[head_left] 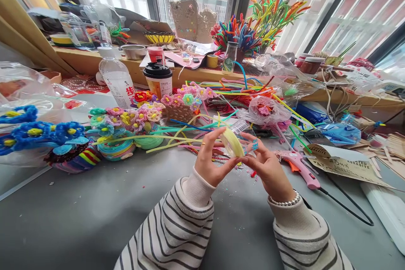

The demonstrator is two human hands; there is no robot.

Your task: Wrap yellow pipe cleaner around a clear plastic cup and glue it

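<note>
Both hands hold a clear plastic bottle piece with blue print, with pale yellow pipe cleaner [232, 141] wrapped in a band round its end. My left hand [210, 158] grips the band from the left, thumb below and fingers above. On the other side, my right hand [267, 168] pinches near the band's lower edge, its fingers against the clear plastic. Behind my left hand, loose yellow pipe cleaners [158, 139] stretch leftward; whether one joins the band I cannot tell. Part of the plastic is hidden by my fingers.
A pink glue gun [300, 168] with a black cord lies at right beside an abrasive sheet [344, 164]. Pipe-cleaner flower pots [115, 147] stand at left. Behind are a water bottle [115, 78], a lidded cup [158, 80] and piled pipe cleaners [249, 88].
</note>
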